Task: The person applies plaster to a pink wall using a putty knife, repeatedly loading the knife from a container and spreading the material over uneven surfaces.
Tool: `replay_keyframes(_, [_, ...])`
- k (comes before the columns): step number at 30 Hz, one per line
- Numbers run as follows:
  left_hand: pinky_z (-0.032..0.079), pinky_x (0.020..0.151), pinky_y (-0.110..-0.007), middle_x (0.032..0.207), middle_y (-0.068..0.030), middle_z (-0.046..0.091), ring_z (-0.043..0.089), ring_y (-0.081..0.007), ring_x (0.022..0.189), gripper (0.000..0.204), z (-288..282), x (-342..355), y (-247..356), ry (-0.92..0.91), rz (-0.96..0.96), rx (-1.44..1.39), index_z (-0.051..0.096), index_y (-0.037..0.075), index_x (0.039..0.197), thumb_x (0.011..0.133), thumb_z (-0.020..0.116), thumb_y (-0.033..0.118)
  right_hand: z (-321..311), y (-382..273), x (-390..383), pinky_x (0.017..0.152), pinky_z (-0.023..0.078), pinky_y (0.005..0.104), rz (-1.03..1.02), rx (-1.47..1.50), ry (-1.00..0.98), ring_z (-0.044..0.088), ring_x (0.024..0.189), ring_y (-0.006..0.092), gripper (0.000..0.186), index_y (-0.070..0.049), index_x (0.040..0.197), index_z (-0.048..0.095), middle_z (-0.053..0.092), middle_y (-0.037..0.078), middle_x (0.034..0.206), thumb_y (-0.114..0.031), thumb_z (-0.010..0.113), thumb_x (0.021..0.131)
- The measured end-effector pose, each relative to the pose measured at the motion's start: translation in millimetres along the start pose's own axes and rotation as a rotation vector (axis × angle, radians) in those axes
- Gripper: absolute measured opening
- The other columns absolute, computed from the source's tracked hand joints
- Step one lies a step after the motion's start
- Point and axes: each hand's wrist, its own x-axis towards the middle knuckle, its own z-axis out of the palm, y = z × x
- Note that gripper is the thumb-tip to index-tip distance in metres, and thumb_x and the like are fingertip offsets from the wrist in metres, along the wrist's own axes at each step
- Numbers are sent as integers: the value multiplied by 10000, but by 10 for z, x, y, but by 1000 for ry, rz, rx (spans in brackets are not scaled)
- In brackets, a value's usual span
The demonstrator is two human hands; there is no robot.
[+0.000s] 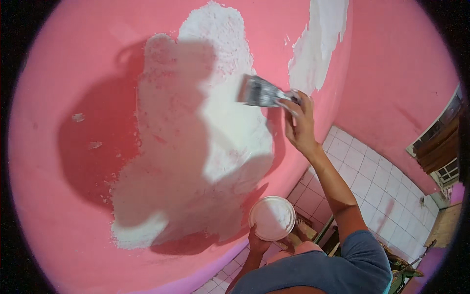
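Note:
My right hand (302,125) is closed round the handle of a putty knife (263,91). Its wide metal blade, smeared and a little blurred, is at the right side of a large patch of white putty (235,122) on the pink wall (44,147); whether it touches I cannot tell. Lower down, my left hand (257,241) grips the rim of a round white tub (272,218) with white putty in it, held close to my body. The fingers under the tub are partly hidden.
A second white putty strip (318,44) runs down the wall at the upper right. White floor tiles (362,166) stretch below. At the far right are a window (445,166) and brown cloth (443,144). Leafy or wooden clutter (401,267) lies beside my right shoulder.

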Motion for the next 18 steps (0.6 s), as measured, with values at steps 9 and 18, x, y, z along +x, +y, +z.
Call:
replay_keyframes(9, [272,1055,-536,1350,-151,424,395,-334,1247,632,-83,119,-45,-7,-7,-24,350,54,1354,843,517,387,161,-70,174,900,394,404,-97,82,-73,442,1053,324,551,-167,1158,584,475,149,1172,57,604,654])
replay_keyframes(18, [262,1054,-553,1357,-153,413,387,-348,1251,643,5,-1,10,-25,15,-29,330,68,1367,840,514,387,87,-150,212,867,362,398,-1,65,112,464,1024,317,493,-103,1100,602,504,145,1146,107,545,658])
